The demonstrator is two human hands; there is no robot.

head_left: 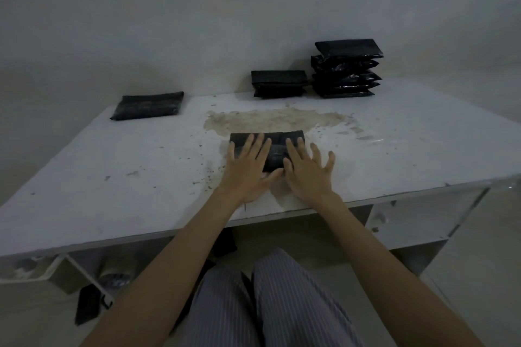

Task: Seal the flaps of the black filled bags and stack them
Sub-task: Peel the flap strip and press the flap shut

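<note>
We find both hands flat, fingers straight and spread, pressing down on one black bag (275,146). The left hand (248,167) covers its left half; the right hand (306,172) covers its right half, with the outer fingers resting on the table (112,177) past the bag's right edge. The thumbs nearly meet at the bag's near edge. The bag lies flat at the table's centre, slightly toward 6 o'clock, on a brownish worn patch (270,118).

The flap is largely hidden under the palms; we cannot tell whether it is sealed.

At 10 o'clock a single bag (148,105) lies alone near the far edge. At 12 o'clock a short stack (279,83) stands against the wall; just beside it, toward 1 o'clock, a taller stack (346,69) stands with its bags unevenly aligned. Dim light blurs the bag surfaces.

Bare tabletop lies open at 9 and 3 o'clock. The near edge runs just behind the wrists.
</note>
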